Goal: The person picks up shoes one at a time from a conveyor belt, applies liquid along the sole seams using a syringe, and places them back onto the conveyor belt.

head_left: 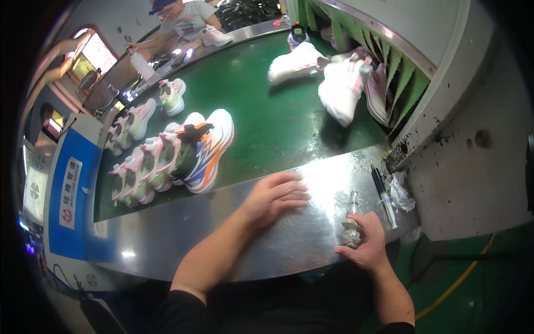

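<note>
My left hand (273,199) is over the metal ledge (267,245), its fingers stretched out and holding nothing. My right hand (369,240), at the right part of the ledge, has its thumb and fingers closed around a small clear tube with a lumpy, beige-wrapped end (350,234); its exact kind is unclear. To the right of that hand lies a syringe-like white tube (387,210) beside black pens or sticks (377,181). Left of my left hand, a white, purple and orange sneaker (214,150) stands at the end of a row of pink-and-green shoes (150,161).
A green conveyor belt (250,94) stretches beyond the ledge. White-pink shoes (342,89) lie by a green strip curtain (403,78) at far right. Crumpled white tissue (401,192) sits at the ledge's right end. Across the belt, another person (186,22) works near a shoe.
</note>
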Motion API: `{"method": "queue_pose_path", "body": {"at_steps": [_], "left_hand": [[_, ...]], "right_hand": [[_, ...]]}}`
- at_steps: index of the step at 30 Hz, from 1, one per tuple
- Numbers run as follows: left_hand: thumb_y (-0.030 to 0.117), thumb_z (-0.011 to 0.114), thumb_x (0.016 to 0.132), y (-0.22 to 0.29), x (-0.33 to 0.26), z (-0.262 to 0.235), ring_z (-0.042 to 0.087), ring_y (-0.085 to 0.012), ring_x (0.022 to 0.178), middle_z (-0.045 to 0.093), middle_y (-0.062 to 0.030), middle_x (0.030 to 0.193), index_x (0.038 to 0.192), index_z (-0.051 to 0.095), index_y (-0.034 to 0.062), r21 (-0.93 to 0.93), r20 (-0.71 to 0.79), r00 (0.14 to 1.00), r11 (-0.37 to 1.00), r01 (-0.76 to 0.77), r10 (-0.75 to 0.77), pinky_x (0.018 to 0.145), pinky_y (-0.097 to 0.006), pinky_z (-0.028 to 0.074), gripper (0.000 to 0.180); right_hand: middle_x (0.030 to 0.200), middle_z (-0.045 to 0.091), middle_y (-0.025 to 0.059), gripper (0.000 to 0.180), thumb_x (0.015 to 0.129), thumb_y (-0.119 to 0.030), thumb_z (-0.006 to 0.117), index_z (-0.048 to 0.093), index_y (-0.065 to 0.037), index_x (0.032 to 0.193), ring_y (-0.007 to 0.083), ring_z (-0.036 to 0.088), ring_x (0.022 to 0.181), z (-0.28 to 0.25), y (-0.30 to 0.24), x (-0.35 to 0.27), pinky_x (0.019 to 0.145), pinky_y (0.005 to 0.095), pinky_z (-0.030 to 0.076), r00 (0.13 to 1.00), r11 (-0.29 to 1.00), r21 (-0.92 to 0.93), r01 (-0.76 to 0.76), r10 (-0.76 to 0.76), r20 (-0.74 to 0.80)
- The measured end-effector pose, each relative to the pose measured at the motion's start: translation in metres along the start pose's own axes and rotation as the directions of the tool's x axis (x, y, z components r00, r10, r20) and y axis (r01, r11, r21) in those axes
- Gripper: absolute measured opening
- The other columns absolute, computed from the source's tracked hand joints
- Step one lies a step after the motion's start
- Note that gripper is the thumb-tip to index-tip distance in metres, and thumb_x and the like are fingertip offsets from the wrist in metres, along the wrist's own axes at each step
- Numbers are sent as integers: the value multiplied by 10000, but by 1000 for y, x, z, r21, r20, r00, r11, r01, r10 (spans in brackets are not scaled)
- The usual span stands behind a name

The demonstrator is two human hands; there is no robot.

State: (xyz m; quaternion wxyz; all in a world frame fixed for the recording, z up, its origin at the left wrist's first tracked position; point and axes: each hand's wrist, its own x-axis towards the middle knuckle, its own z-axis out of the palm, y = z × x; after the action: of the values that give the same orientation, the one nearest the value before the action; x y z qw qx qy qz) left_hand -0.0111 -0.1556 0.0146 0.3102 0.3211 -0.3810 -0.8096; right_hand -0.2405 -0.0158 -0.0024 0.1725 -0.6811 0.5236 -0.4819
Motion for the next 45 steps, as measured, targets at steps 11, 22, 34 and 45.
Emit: {"method": "queue_pose_path", "body": {"at_steps": [11, 22, 34, 45], "left_hand": [[6, 608, 780, 32, -133, -151, 518, -219, 1023, 490, -93, 1117, 1207, 387, 22, 658, -487, 567, 706, -263, 665, 928, -333, 409, 481], [-6, 680, 755, 61, -52, -143, 470, -57, 602, 543, 20, 793, 1345, 346, 62, 716, -243, 695, 608, -341, 676, 526, -204, 404, 681], [202, 749, 652, 29, -166, -71, 446, -239, 1183, 444, -116, 1276, 1408, 195, 10, 674, -228, 785, 675, -299, 576, 1009, -364, 343, 956], [128, 569, 851, 36, -120, -96, 527, -178, 975, 453, -107, 1167, 1380, 279, 46, 346, -404, 839, 910, -227, 363, 798, -304, 481, 609]], "right_hand": [[848, 613, 65, 603, 573, -415, 817, 584, -85, 1020, 229, 503, 665, -2, -2, 8, 610, 326, 437, 989, 988, -56, 147, -146, 31], [812, 595, 61, 606, 570, -398, 823, 568, -78, 1018, 241, 491, 661, 6, -11, 7, 613, 345, 430, 990, 982, -133, 132, -126, 59], [801, 583, 77, 590, 570, -375, 831, 570, -60, 995, 254, 495, 658, 3, -3, 9, 608, 351, 418, 990, 988, -97, 121, -114, 78], [849, 492, 67, 664, 647, -458, 791, 523, 6, 1041, 166, 489, 737, -8, -12, -14, 667, 271, 413, 991, 969, 216, -121, 106, 79]]}}
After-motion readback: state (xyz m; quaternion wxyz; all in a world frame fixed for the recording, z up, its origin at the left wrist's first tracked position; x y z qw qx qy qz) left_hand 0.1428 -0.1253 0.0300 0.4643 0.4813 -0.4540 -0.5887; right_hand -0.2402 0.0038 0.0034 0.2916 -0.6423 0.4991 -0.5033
